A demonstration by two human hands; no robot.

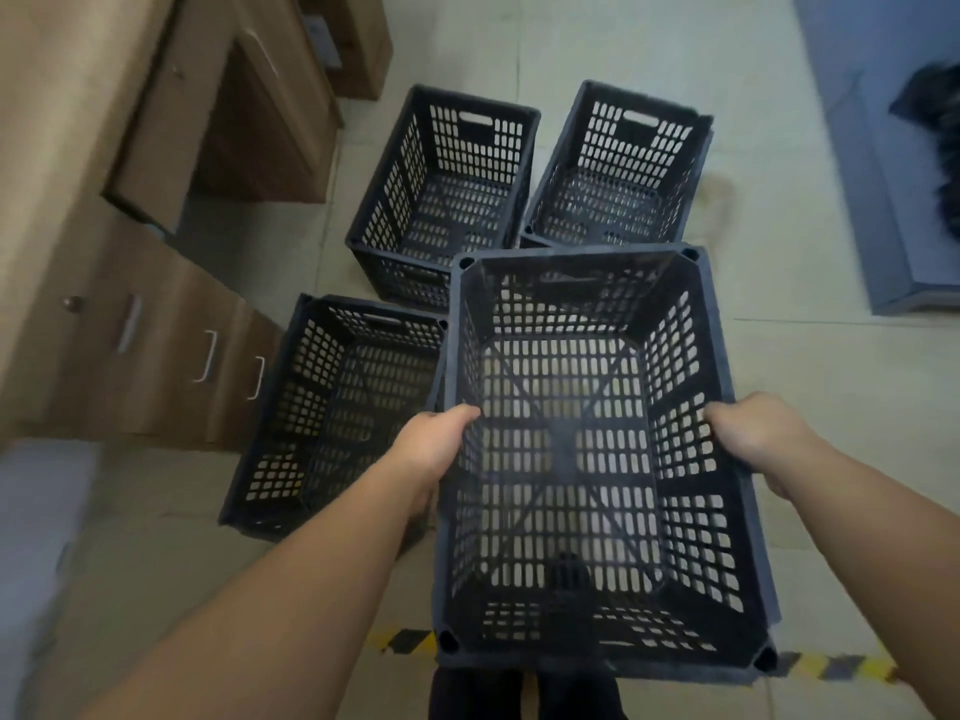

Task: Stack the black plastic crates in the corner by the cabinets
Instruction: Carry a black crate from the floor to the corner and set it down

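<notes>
Holding one crate [587,459] by its side rims, both hands' fingers [460,415] curled over — 3 crates [441,194] beyond fingertips unstacked, stacking barely begun.

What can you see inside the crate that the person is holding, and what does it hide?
The held crate is empty; floor shows through its slots. It covers part of the crate behind and the person's feet.

The pale floor [649,49] is carrying three black crates [441,189]. Taking the wooden cabinets [130,314] as landmark, one crate [332,413] is standing just beside the drawers, another farther along, and the third crate [618,163] is sitting beyond it. Striped tape [831,665] is lying well apart from the cabinets.
</notes>
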